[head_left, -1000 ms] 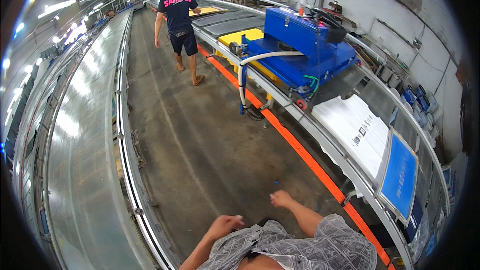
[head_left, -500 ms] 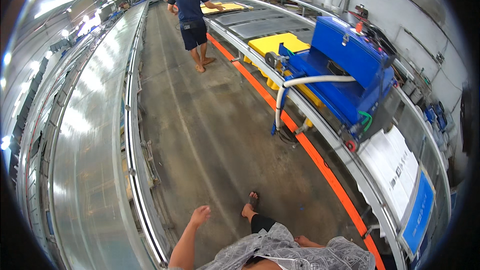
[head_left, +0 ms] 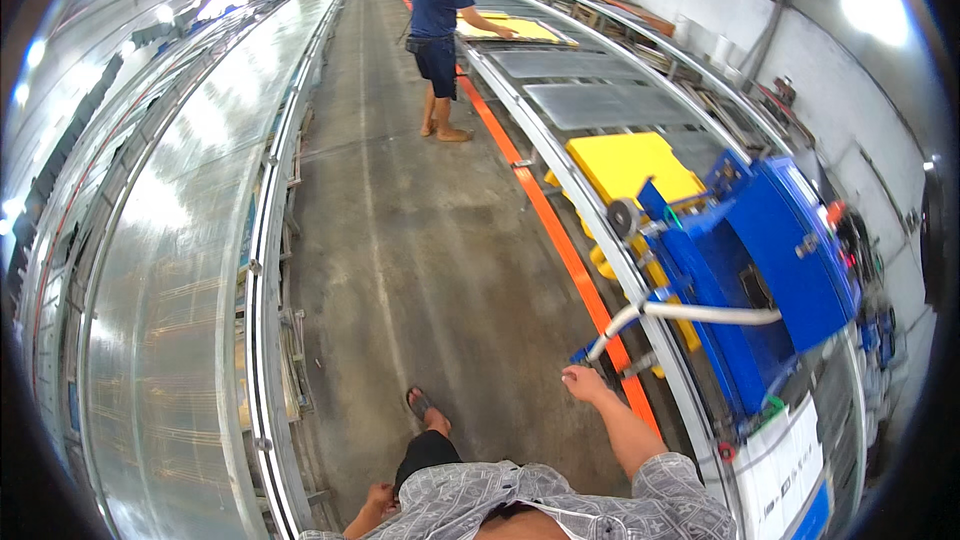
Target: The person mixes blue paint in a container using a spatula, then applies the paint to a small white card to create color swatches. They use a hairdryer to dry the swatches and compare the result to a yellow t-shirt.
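Grey patterned short-slv shirt (head_left: 520, 505), dark shorts (head_left: 425, 452), sandal (head_left: 418, 402)

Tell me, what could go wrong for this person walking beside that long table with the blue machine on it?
The right hand swings empty close to the blue boxy machine and its white curved handle bar; it might knock or catch there. The foot wears an open sandal on the bare concrete floor, so a stubbed toe or slip seems possible. Another person works in the same narrow aisle ahead, so they could collide.
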The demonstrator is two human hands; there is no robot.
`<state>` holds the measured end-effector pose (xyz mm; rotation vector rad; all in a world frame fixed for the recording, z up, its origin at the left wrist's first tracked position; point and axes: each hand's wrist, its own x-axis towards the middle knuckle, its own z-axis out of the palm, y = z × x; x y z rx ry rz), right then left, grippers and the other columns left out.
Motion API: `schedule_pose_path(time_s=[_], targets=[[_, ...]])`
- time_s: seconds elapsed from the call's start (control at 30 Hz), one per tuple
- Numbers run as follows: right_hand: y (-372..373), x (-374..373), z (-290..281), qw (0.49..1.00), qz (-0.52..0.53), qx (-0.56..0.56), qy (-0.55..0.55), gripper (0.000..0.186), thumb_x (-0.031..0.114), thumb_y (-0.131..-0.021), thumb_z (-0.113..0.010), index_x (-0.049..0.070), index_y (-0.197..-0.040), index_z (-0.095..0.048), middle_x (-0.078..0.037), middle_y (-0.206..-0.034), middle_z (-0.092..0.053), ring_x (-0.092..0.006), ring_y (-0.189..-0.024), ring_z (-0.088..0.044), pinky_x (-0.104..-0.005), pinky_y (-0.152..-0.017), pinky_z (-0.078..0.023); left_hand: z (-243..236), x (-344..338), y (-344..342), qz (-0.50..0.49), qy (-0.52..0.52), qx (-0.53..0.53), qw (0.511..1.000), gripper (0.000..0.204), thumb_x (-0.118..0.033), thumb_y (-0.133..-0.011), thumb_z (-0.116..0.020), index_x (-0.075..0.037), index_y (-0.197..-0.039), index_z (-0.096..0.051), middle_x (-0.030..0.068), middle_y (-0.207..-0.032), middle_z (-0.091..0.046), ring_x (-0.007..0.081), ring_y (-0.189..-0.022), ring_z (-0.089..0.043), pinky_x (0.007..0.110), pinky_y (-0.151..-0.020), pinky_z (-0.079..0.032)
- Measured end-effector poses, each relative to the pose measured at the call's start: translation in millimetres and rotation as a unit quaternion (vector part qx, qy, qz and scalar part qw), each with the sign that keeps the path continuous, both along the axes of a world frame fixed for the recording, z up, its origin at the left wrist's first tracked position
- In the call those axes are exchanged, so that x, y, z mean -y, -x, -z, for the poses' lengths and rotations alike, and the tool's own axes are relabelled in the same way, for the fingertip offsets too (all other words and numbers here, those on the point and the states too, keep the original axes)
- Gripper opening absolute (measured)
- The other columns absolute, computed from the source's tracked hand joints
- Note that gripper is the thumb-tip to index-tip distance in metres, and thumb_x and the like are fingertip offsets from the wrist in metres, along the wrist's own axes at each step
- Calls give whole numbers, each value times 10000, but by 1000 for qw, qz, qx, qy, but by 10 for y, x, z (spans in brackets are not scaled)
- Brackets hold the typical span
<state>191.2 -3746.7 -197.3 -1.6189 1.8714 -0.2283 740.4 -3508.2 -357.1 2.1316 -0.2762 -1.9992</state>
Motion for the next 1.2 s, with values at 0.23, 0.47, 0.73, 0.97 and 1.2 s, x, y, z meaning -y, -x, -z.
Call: schedule_pose_path(time_s=[0.23, 0.47, 0.73, 0.97, 1.2], targets=[[-921, 1130, 930, 971, 122, 156, -131, 263, 288, -877, -623, 87, -1039, -676, -46, -850, -680, -152, -703, -629, -330, -637, -508, 398, 1977, -534, 59, -31, 3, 998, 275, -255, -897, -538, -58, -1034, -674, 127, -764, -673, 238, -616, -638, 389, -568, -520], [-1565, 1486, 1418, 909, 251, 163, -290, 245, 289, -819, -622, 94, -950, -695, -82, -840, -671, -238, -735, -626, -388, -649, -506, -70, 4849, -1462, 323, 208, 180, 905, 347, -312, -886, -505, -39, -1019, -673, 122, -765, -671, 259, -672, -651, 375, -632, -512], [-1619, 3437, 2184, 974, -222, 21, 25, 289, 295, -698, -634, 129, -924, -704, -156, -918, -675, -348, -870, -645, -481, -729, -507, -474, 7586, -1744, 68, 353, 154, 920, 272, -212, -889, -562, -6, -1034, -665, 83, -843, -675, 181, -704, -641, 313, -653, -522], [-2247, 6695, 1272, 986, 139, -29, -88, 353, 361, -855, -556, 78, -1018, -691, -146, -996, -688, -280, -911, -665, -388, -761, -505, 184, 8401, -2043, 29, 123, 59, 990, 274, -231, -911, -538, 2, -994, -656, 103, -830, -666, 204, -679, -637, 374, -530, -518], [-3021, 8236, 397, 891, 261, 361, -92, 276, 193, -944, -562, 74, -1191, -601, -21, -952, -652, -93, -706, -570, -237, -611, -475, 109, 9075, -2411, 251, -28, 43, 967, 296, -313, -869, -513, -73, -950, -667, 114, -718, -647, 236, -556, -619, 406, -478, -505]])
